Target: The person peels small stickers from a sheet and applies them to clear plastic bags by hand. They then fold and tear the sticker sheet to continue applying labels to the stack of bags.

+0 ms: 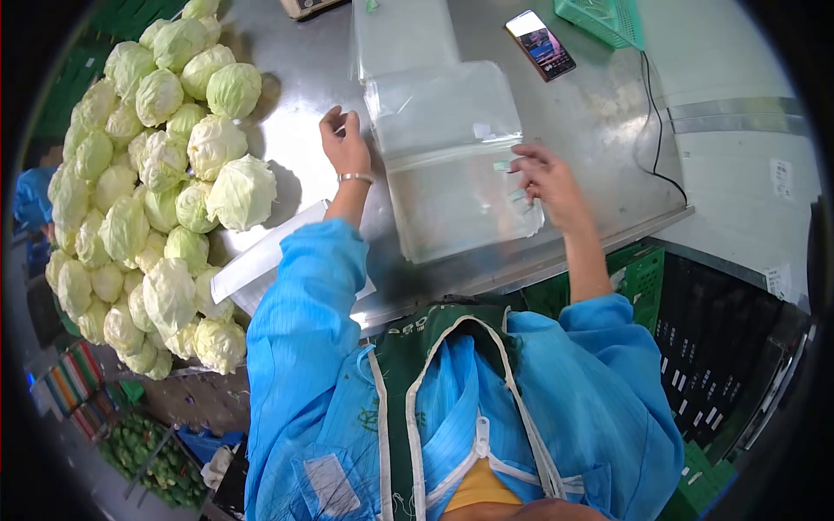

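Observation:
A stack of clear plastic bags (452,191) lies on the metal table in front of me, with small green tags along its right edge. My right hand (549,184) hovers at that edge, fingers apart and loosely bent close by the tags. Left of the stack, my left hand (346,149) is raised over the bare metal, its fingers half curled with a gap between them and nothing held. A bracelet circles the left wrist. Farther back, another pile of clear bags (407,35) partly sits under the first stack's far end.
A big heap of cabbages (161,187) fills the table's left side. Between it and my left sleeve lies a white flat piece (261,256). At the back right are a phone (540,45), a green basket (604,19) and a black cable (656,122). Green crates (641,282) stand below the right edge.

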